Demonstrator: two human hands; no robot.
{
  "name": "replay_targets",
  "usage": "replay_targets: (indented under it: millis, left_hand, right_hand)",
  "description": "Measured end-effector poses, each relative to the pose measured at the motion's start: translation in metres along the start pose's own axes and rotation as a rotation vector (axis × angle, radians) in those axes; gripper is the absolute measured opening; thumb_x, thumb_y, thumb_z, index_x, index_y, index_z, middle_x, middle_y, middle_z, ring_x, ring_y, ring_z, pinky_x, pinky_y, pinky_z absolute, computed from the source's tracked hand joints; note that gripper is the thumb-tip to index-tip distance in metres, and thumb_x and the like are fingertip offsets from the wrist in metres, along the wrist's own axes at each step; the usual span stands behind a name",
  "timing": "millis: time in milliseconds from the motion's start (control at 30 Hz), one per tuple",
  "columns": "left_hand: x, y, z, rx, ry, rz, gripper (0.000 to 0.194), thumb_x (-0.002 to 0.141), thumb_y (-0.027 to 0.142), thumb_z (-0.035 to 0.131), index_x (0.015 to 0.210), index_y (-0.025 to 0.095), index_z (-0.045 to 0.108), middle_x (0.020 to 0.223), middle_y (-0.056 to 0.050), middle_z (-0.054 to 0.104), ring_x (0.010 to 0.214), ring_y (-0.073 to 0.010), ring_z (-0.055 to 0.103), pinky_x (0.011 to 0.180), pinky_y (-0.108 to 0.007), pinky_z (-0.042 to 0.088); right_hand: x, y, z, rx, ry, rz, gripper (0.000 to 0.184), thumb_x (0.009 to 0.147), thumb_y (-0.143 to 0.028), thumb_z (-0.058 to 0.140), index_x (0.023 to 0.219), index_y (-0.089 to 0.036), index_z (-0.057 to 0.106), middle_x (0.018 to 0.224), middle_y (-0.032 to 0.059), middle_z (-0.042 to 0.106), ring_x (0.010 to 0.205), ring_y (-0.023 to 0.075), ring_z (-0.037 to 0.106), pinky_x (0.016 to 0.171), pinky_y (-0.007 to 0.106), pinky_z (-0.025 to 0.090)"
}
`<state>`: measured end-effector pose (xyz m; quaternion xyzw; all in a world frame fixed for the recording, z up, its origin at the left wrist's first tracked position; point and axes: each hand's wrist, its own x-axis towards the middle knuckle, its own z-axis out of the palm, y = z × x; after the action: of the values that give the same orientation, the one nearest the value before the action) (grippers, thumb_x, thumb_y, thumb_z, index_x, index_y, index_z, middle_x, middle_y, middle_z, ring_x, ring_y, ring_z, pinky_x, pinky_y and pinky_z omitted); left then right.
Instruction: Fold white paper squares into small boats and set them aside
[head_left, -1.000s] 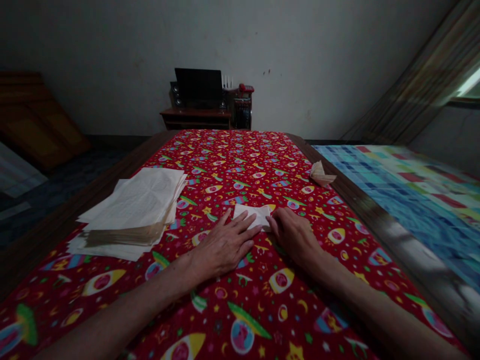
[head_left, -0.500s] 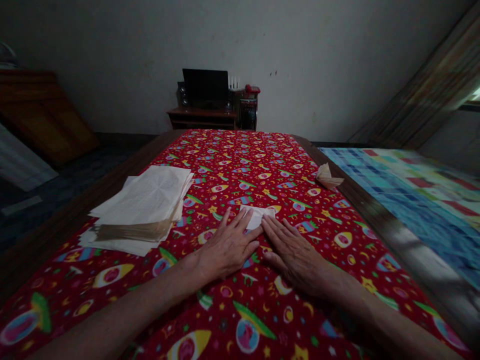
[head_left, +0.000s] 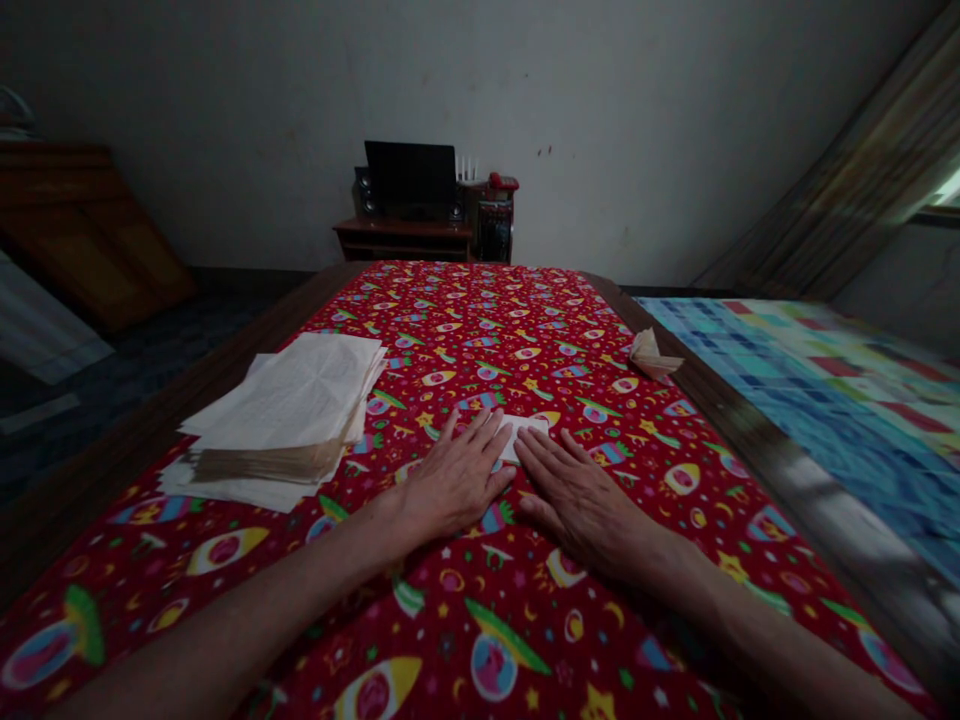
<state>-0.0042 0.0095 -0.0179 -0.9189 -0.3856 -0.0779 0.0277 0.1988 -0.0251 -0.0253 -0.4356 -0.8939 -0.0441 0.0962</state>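
Observation:
A small folded white paper (head_left: 514, 452) lies flat on the red patterned cloth (head_left: 450, 620), partly hidden under fingers. My left hand (head_left: 461, 475) rests on its left part, palm down with fingers stretched out. From the other side, the fingertips of my right hand (head_left: 581, 495) press on the paper, the hand flat and its thumb apart. Off to the left is a stack of white paper sheets (head_left: 300, 395) with uneven edges and browner sheets lower down. A folded paper piece with pointed tips (head_left: 654, 355) sits near the cloth's right edge.
Dark wooden table edges (head_left: 739, 430) run along both sides of the cloth. Beyond the far end stand a black monitor (head_left: 412, 172) and speakers on a small desk. A bed with a blue patchwork cover (head_left: 787, 400) is on the right, a wooden cabinet (head_left: 97, 235) on the left.
My left hand has slid slightly left, and my right fingers have moved a little left across the paper. More of the paper's middle now shows between my hands.

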Motion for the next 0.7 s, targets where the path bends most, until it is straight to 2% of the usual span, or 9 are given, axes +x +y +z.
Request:
replay_targets:
  millis: [167,300,400,567,633,700]
  left_hand:
    - [-0.016,-0.006,-0.001,0.004,-0.015,0.013,0.054,0.098,0.044,0.024,0.141,0.012,0.034,0.151,-0.012,0.027,0.141,-0.0246,0.019,0.113,-0.047,0.019]
    - [-0.029,-0.012,-0.005,0.006,-0.059,0.024,0.054,0.098,0.045,0.024,0.143,0.015,0.030,0.152,-0.009,0.024,0.142,-0.0234,0.018,0.113,-0.046,0.019]
    - [-0.035,-0.012,-0.007,0.011,-0.045,0.036,0.052,0.098,0.043,0.026,0.142,0.016,0.032,0.152,-0.008,0.026,0.142,-0.0236,0.018,0.113,-0.048,0.017]
    - [-0.029,-0.001,-0.003,-0.041,0.012,0.150,0.051,0.098,0.042,0.025,0.142,0.018,0.031,0.150,-0.007,0.031,0.141,-0.0198,0.021,0.115,-0.043,0.014]
    - [-0.023,0.004,-0.002,-0.075,0.004,0.147,0.050,0.099,0.040,0.024,0.143,0.018,0.029,0.151,-0.007,0.030,0.141,-0.0193,0.022,0.115,-0.042,0.018]
    - [-0.016,0.006,-0.002,-0.084,0.000,0.107,0.050,0.099,0.041,0.023,0.142,0.018,0.032,0.150,-0.008,0.031,0.140,-0.0213,0.024,0.114,-0.046,0.019]
  right_hand:
    - [-0.009,-0.002,-0.005,0.024,-0.028,-0.086,0.060,0.096,-0.046,0.032,0.144,-0.010,0.029,0.148,0.0138,0.030,0.139,0.0241,0.023,0.113,0.048,0.025]
    - [-0.011,0.001,-0.006,-0.026,-0.028,-0.016,0.057,0.097,-0.043,0.030,0.143,-0.009,0.033,0.148,0.0137,0.031,0.138,0.0231,0.024,0.112,0.046,0.027]
    - [-0.012,0.000,-0.003,-0.059,0.001,0.041,0.059,0.097,-0.046,0.031,0.141,-0.008,0.036,0.146,0.0150,0.034,0.138,0.0237,0.026,0.112,0.046,0.027]
    - [-0.013,-0.005,0.000,-0.058,0.051,0.008,0.058,0.096,-0.045,0.035,0.139,-0.007,0.038,0.145,0.0159,0.035,0.137,0.0249,0.027,0.111,0.046,0.029]
    - [-0.014,-0.005,0.001,-0.049,0.063,-0.011,0.059,0.095,-0.046,0.036,0.140,-0.008,0.037,0.146,0.0154,0.034,0.137,0.0251,0.027,0.111,0.047,0.029]
    - [-0.014,-0.005,0.002,-0.045,0.066,-0.016,0.059,0.095,-0.046,0.036,0.141,-0.009,0.036,0.146,0.0149,0.034,0.137,0.0248,0.028,0.111,0.047,0.029]
